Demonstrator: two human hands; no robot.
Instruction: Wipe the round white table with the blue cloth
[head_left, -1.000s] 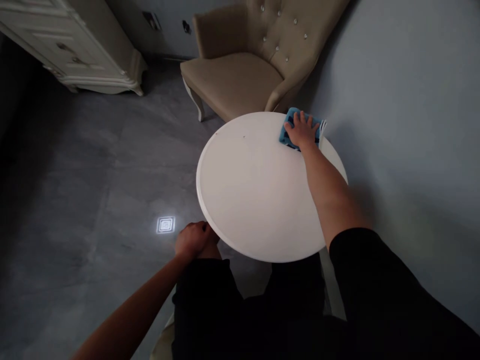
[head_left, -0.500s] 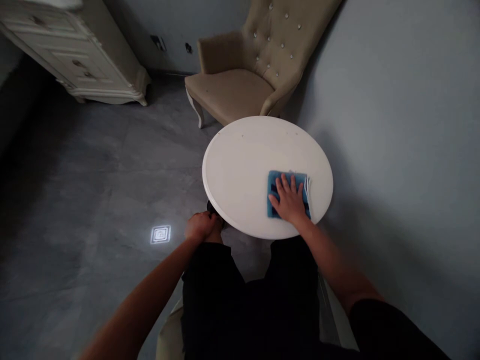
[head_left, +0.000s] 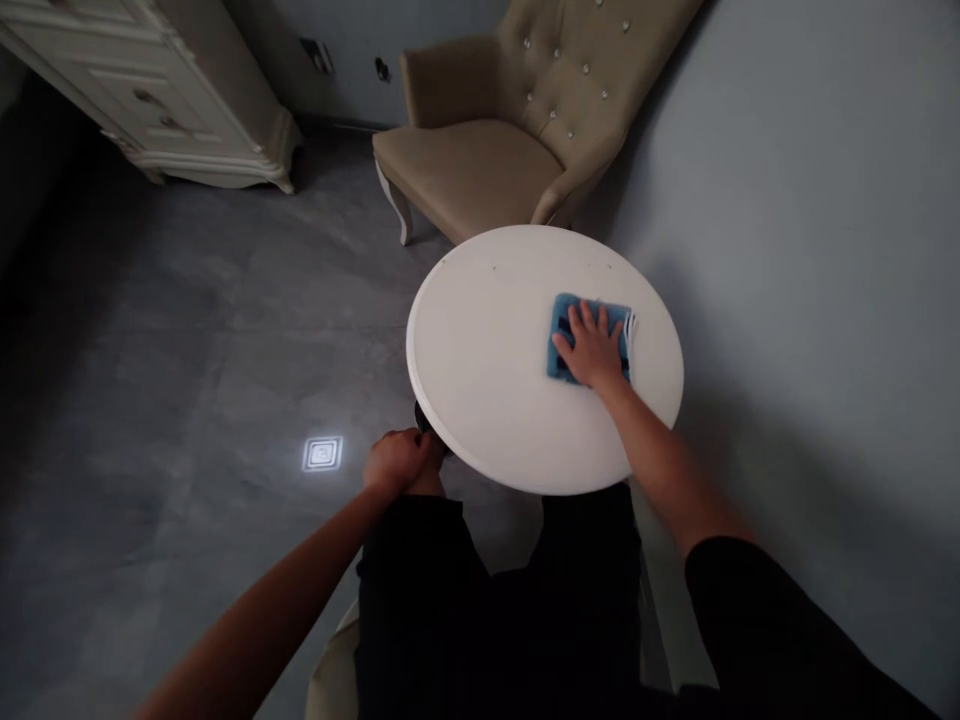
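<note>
My right hand lies flat with spread fingers on a folded blue cloth with dark stripes. It presses the cloth against the top of a round white table, right of the middle. White edges or a tag stick out at the cloth's right side. My left hand is closed at my left knee, just outside the table's near left edge. Its fingertips are hidden, and I cannot make out what they hold. Something dark shows beyond that hand, under the table rim.
A tan tufted armchair stands right behind the table. A grey wall runs along the right. At the back left is a cream cabinet. A bright square light patch shows on the grey floor. Small dark specks dot the table's far side.
My right hand and the blue cloth have slid away from me across the tabletop, toward its far side. My left hand stays by the knee. The view has shifted slightly.
</note>
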